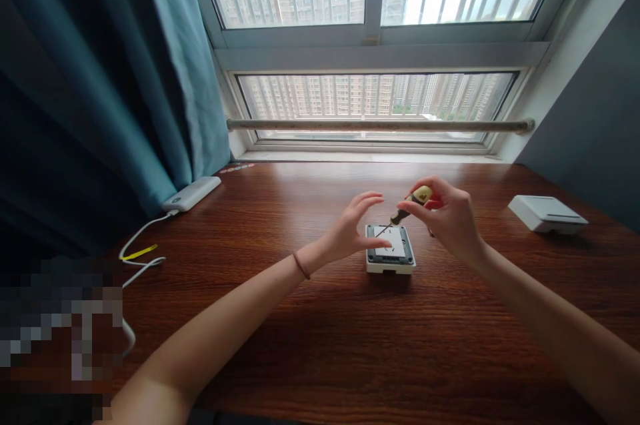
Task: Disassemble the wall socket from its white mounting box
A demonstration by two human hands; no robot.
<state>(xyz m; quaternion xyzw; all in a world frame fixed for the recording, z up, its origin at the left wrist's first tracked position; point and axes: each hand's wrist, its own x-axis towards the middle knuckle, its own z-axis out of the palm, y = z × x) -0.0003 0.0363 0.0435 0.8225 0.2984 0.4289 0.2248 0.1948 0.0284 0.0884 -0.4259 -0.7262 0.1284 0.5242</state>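
Observation:
A square wall socket (400,251) with a white face and grey frame sits on a white base on the wooden table. My right hand (445,211) grips a screwdriver (419,197) with a yellow and black handle, its thin shaft slanting down to the left over the socket. Whether the tip touches the socket I cannot tell. My left hand (357,221) is at the socket's left side, fingers curved and spread, thumb across the socket's face. Between the left thumb and fingers there is a wide gap, with nothing held there.
To the right on the table (300,345) lies a white box-like piece (547,213). At the back left, a white power strip (193,194) trails a white cable (131,238) with a yellow tie. A blue curtain (195,91) hangs at the left. Behind the table is a barred window.

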